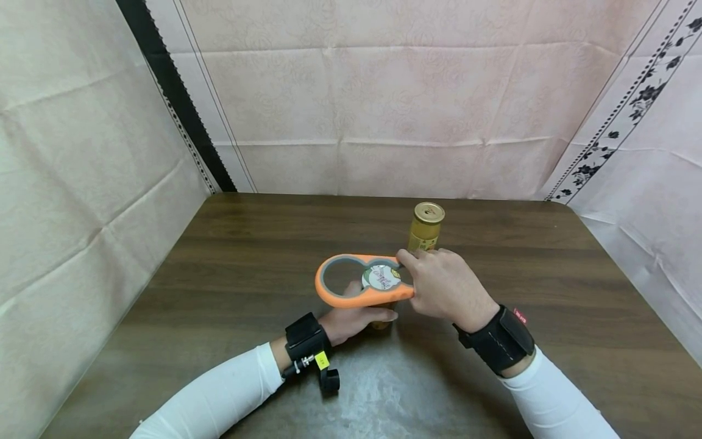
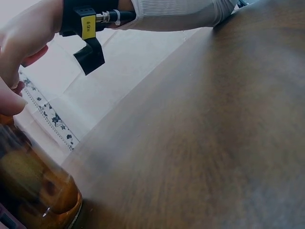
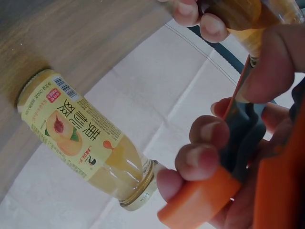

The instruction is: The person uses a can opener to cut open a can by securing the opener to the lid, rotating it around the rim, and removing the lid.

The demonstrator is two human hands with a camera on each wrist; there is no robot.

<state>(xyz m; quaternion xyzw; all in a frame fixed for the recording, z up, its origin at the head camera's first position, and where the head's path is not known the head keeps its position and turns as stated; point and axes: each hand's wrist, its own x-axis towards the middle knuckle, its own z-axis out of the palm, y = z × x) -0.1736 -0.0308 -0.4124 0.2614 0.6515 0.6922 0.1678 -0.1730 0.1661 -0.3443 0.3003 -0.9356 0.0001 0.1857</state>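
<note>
My right hand (image 1: pixel 446 286) grips an orange and grey jar opener (image 1: pixel 336 292), its fingers curled through the opening in the right wrist view. The opener lies level over a glass jar, around its pale printed lid (image 1: pixel 382 277). Below it, my left hand (image 1: pixel 351 321) holds the jar (image 2: pixel 40 183) near the top, thumb across the front. Brownish fruit pieces in amber liquid show through the glass, and the jar's base stands on the table. In the head view the opener and left hand hide most of the jar.
Just beyond my right hand stands a second glass jar (image 3: pixel 71 126) with a yellow peach label and gold lid, upright. The brown wooden table (image 1: pixel 263 244) ends at pale cloth walls (image 1: pixel 411 110) at the back and sides.
</note>
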